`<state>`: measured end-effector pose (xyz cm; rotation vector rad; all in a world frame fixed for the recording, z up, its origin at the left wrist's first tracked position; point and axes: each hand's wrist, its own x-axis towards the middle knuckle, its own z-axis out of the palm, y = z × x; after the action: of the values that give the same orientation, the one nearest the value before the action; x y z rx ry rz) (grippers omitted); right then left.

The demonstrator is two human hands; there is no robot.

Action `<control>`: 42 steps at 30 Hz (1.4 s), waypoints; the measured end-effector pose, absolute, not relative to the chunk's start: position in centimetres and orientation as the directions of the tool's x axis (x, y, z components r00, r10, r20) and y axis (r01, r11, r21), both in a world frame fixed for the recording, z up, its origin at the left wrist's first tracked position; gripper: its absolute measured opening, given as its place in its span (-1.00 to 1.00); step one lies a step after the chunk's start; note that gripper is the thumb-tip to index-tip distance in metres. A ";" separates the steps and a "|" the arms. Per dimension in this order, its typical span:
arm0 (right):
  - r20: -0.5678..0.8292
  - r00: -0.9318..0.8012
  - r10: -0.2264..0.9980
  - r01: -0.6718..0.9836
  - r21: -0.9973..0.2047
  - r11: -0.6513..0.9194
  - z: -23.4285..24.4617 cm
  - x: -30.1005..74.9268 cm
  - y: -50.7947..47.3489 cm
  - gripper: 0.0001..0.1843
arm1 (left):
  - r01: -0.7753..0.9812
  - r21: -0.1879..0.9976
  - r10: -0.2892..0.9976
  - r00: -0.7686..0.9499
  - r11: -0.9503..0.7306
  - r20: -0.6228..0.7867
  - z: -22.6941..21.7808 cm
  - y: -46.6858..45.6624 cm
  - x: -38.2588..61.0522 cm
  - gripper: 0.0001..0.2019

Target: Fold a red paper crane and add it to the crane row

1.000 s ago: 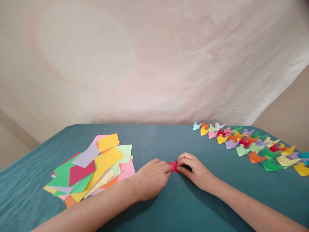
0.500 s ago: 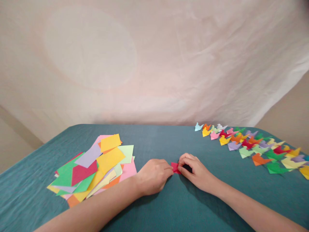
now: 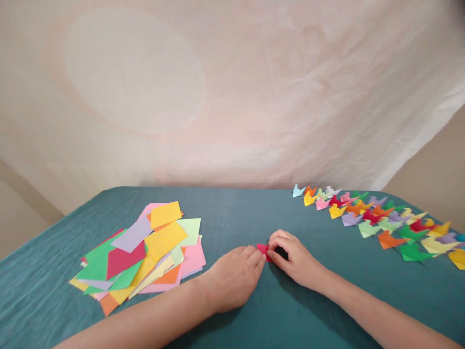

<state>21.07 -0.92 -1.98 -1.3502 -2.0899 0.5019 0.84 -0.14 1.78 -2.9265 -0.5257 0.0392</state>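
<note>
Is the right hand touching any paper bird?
No, the right hand is at the red paper, and teal cloth shows between it and the paper birds.

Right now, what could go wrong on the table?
The red paper is small and partly covered by the left hand and right hand, so a crease might go crooked. The left forearm is close to the loose sheets and might nudge them. The paper birds stand close together, so bumping one could topple its neighbours.
</note>
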 end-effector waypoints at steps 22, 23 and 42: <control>0.287 -0.269 0.919 0.729 -0.564 0.389 -2.3 21.0 -1.0 -0.90 | 0.391 -0.142 0.391 0.920 -0.909 0.025 1.3 -0.1 0.9 -0.70; 0.287 -0.264 0.921 0.732 -0.562 0.385 -2.4 21.0 -1.0 -0.90 | 0.391 -0.141 0.391 0.920 -0.910 0.024 1.3 -0.1 0.9 -0.69; 0.295 -0.246 0.923 0.718 -0.585 0.378 -2.8 21.2 -0.7 -0.91 | 0.407 -0.145 0.410 0.912 -0.902 0.012 1.3 -0.2 1.2 -0.70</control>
<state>21.17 -0.67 -2.83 -1.4070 -2.0404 0.4433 1.16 -0.20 1.34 -2.9297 -0.6289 0.0287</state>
